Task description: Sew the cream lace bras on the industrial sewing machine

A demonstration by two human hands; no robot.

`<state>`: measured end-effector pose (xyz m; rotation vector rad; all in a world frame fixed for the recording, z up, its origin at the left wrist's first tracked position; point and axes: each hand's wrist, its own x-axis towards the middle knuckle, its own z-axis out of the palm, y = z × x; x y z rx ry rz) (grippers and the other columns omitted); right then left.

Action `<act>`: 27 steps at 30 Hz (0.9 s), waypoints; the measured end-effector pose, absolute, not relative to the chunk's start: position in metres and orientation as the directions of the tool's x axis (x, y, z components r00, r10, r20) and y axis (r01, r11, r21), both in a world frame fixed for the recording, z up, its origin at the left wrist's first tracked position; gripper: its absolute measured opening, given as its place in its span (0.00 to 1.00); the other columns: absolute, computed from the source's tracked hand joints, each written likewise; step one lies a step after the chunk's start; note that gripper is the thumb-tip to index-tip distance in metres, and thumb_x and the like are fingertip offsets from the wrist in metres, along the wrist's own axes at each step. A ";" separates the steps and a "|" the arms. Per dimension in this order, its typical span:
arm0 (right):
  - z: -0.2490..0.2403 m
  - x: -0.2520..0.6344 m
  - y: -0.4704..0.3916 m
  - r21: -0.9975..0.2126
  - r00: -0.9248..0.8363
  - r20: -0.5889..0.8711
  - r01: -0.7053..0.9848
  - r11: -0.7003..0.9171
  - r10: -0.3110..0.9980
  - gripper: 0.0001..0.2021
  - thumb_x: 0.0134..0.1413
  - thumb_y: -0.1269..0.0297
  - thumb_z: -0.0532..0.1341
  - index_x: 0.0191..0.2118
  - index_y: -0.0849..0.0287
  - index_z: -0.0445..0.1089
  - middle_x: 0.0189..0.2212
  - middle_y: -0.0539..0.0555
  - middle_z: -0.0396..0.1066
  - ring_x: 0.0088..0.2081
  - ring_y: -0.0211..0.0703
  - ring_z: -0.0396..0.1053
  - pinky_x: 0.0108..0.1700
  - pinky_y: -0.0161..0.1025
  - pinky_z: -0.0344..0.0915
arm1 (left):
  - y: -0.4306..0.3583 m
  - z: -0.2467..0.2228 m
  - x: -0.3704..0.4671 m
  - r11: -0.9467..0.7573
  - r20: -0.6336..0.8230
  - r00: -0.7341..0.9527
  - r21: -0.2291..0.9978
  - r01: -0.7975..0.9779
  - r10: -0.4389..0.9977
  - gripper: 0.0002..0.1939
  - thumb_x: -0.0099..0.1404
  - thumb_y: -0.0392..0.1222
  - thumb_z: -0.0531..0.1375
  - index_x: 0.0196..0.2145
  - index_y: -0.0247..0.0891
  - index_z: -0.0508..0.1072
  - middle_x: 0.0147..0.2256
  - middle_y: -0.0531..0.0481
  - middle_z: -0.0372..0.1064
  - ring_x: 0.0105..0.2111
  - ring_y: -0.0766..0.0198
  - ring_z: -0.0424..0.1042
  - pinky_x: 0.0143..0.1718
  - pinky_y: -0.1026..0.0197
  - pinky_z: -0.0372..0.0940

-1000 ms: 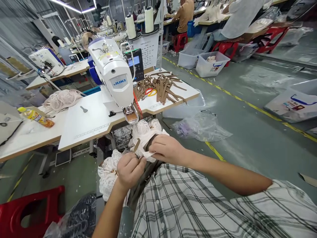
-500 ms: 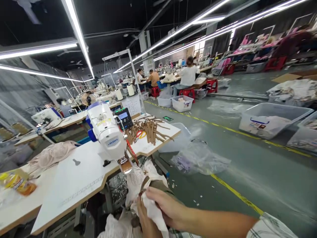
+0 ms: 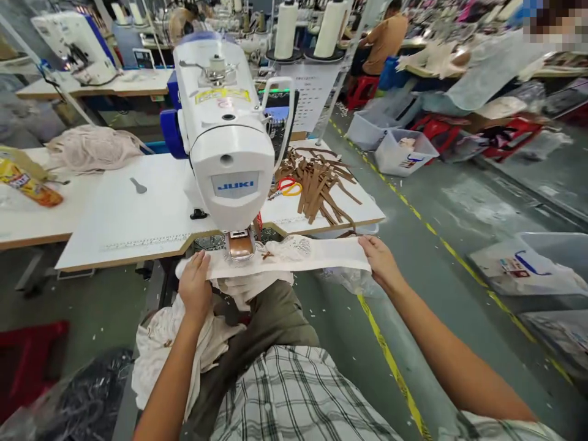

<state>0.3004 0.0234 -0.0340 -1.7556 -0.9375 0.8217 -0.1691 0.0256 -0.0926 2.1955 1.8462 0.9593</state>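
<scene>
A cream bra [image 3: 328, 252] with lace and a small brown bow is stretched out sideways between my hands, just below and in front of the head of a white sewing machine [image 3: 232, 156]. My left hand [image 3: 195, 285] is closed on its left end, near the needle area. At the other end, the fingers of my right hand [image 3: 379, 260] pinch the band. Part of the bra's cloth hangs down over my lap. More cream garments [image 3: 160, 349] lie in a heap beside my left leg.
Brown strips [image 3: 316, 190] and scissors with red and yellow handles [image 3: 289, 186] lie on the table right of the machine. A yellow packet [image 3: 27, 184] and a beige fabric pile [image 3: 94, 147] are at left. Plastic bins [image 3: 404, 150] stand on the floor; a person [image 3: 388, 37] sits farther back.
My view has turned down and to the right, closer on the machine. My hands, earlier together over bunched cloth, have moved apart and the bra is now spread between them.
</scene>
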 end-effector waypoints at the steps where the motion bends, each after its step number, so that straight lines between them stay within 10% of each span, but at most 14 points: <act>1: -0.049 0.304 0.035 -0.914 0.475 -0.117 0.292 -0.282 0.872 0.15 0.58 0.51 0.57 0.31 0.59 0.66 0.24 0.50 0.67 0.25 0.37 0.63 0.31 0.37 0.60 | 0.029 -0.099 -0.160 -0.244 0.379 0.060 0.458 0.855 0.924 0.27 0.63 0.27 0.47 0.58 0.33 0.67 0.63 0.37 0.58 0.67 0.49 0.49 0.65 0.38 0.48; 6: -0.109 0.280 0.068 -0.764 0.374 -0.080 0.572 -0.298 0.924 0.14 0.62 0.54 0.59 0.41 0.63 0.69 0.37 0.55 0.70 0.39 0.43 0.69 0.45 0.46 0.66 | 0.017 -0.152 -0.098 -0.267 0.209 0.193 0.423 0.866 0.959 0.25 0.61 0.26 0.51 0.55 0.30 0.68 0.55 0.32 0.68 0.59 0.47 0.64 0.58 0.42 0.59; 11: -0.139 0.193 0.083 -0.686 -0.071 0.014 0.725 0.061 0.997 0.22 0.59 0.52 0.58 0.53 0.61 0.67 0.54 0.64 0.68 0.56 0.56 0.63 0.59 0.52 0.59 | -0.012 -0.167 -0.081 -0.191 0.082 0.172 0.419 0.888 0.982 0.27 0.63 0.30 0.52 0.61 0.32 0.61 0.61 0.34 0.60 0.61 0.50 0.61 0.59 0.46 0.59; 20: -0.170 0.106 0.082 -0.606 -0.360 -0.045 0.751 0.261 0.932 0.28 0.60 0.48 0.54 0.49 0.72 0.67 0.42 0.74 0.70 0.48 0.67 0.68 0.52 0.59 0.61 | -0.144 -0.094 -0.236 0.606 -0.080 -0.601 0.110 0.788 0.795 0.21 0.69 0.54 0.49 0.35 0.33 0.70 0.31 0.37 0.70 0.34 0.47 0.71 0.35 0.52 0.62; 27: -0.122 0.078 0.038 -0.668 -0.347 0.161 0.651 0.360 0.924 0.35 0.59 0.42 0.54 0.60 0.68 0.57 0.57 0.73 0.59 0.61 0.64 0.55 0.60 0.58 0.54 | -0.184 -0.064 -0.202 0.617 -0.151 -0.600 0.127 0.777 0.786 0.21 0.71 0.47 0.44 0.24 0.40 0.64 0.23 0.45 0.66 0.24 0.58 0.66 0.27 0.60 0.49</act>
